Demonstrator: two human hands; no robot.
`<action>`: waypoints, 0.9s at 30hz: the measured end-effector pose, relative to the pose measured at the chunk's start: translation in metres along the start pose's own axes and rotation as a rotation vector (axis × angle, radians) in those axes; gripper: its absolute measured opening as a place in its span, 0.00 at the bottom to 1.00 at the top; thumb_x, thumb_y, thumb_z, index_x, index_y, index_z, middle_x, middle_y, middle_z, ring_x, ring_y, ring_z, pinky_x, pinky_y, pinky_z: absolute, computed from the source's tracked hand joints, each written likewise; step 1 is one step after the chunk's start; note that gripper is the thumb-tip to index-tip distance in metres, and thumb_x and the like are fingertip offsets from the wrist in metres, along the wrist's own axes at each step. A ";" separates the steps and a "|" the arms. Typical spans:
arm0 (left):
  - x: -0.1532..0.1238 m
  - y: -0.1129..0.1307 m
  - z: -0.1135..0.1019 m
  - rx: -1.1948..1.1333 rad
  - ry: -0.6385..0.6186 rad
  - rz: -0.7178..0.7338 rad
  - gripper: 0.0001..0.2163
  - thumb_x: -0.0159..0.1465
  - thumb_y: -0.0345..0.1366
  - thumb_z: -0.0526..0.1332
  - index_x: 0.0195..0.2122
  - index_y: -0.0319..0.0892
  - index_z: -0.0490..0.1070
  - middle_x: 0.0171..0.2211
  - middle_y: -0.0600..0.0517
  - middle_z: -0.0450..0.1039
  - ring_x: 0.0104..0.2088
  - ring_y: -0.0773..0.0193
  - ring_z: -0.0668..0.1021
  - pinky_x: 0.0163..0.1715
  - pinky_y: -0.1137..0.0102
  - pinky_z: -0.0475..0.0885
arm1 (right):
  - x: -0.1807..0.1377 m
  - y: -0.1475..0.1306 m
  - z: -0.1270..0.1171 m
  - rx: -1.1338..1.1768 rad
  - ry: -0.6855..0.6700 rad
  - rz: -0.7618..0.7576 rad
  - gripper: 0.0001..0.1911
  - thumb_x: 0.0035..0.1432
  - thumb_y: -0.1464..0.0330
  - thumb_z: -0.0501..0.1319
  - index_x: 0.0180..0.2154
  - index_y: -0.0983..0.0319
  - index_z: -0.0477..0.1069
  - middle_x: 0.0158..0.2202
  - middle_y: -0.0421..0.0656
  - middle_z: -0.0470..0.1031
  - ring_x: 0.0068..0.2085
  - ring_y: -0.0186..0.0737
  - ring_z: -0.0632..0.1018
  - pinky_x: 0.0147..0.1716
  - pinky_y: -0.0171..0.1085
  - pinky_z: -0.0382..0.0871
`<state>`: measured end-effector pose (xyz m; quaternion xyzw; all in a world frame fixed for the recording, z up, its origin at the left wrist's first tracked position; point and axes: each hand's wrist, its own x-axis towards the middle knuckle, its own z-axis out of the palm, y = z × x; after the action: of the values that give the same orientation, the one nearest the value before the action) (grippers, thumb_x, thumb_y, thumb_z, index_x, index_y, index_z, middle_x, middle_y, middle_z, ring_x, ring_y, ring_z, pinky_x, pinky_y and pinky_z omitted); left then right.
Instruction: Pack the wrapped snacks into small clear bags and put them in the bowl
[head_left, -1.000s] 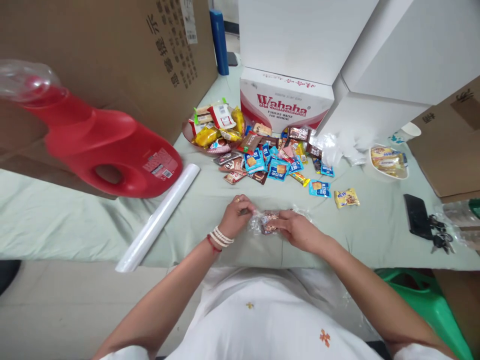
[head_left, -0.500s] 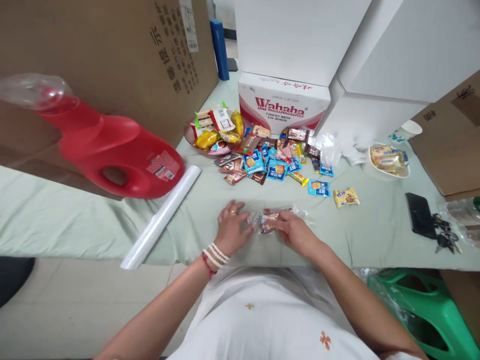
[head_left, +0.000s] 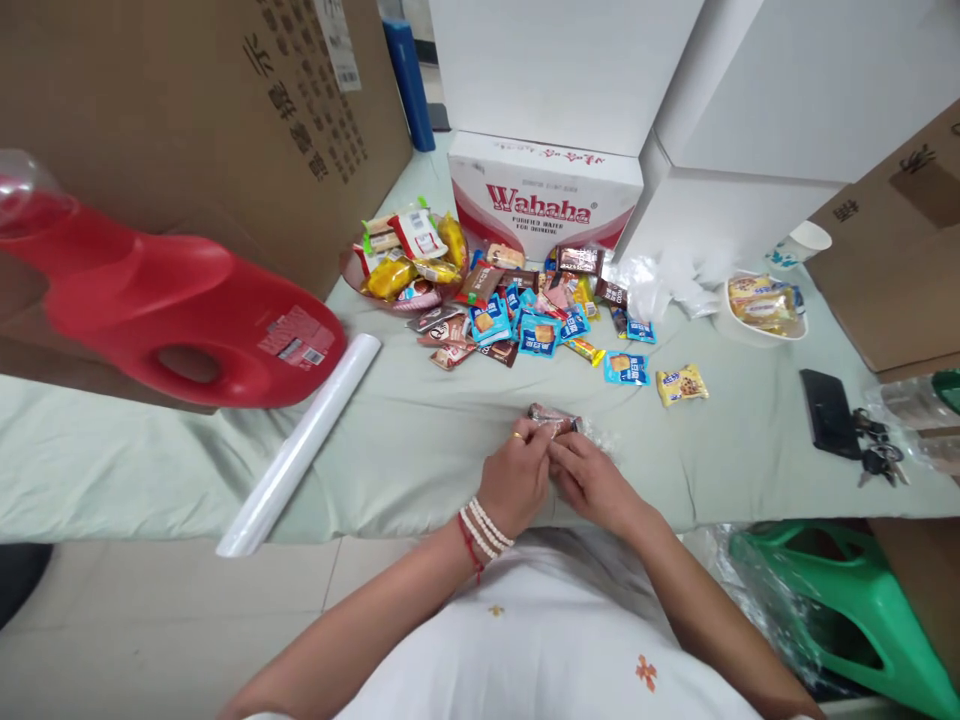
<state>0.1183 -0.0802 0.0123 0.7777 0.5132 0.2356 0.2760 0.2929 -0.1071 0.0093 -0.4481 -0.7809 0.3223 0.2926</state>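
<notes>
Both my hands meet over a small bundle of brown-wrapped snacks [head_left: 556,416] in a clear plastic bag [head_left: 598,436], close to the table's front edge. My left hand [head_left: 516,474], with a ring and beaded bracelets, is closed on the bundle's near left side. Touching it, my right hand [head_left: 598,482] pinches the near right side with bent fingers. The fingers hide part of the bundle. Beyond the hands lies a loose pile of wrapped snacks, with a blue packet [head_left: 627,368] and a yellow biscuit packet [head_left: 682,384] at its right.
A pink bowl [head_left: 352,280] and a white bowl [head_left: 761,327] hold more snacks. At left are a red jug [head_left: 187,310] and a white plastic roll [head_left: 300,445]. A Wahaha box [head_left: 546,205] stands behind. A phone [head_left: 828,412] and keys [head_left: 879,455] lie at right.
My left hand has moved right and closed on the bagged snacks; it was open beside them before. The bundle now sits gathered between both hands. The view has shifted slightly.
</notes>
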 end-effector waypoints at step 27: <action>0.025 -0.007 0.016 -0.070 0.265 -0.324 0.24 0.54 0.38 0.72 0.52 0.43 0.75 0.52 0.41 0.73 0.56 0.45 0.71 0.59 0.49 0.66 | 0.003 0.007 0.018 0.233 0.473 0.598 0.14 0.62 0.58 0.64 0.46 0.59 0.73 0.31 0.39 0.78 0.32 0.41 0.78 0.39 0.39 0.73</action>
<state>0.1331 -0.0576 -0.0025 0.6372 0.6549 0.3060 0.2671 0.2824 -0.1058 -0.0068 -0.6813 -0.4854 0.3676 0.4064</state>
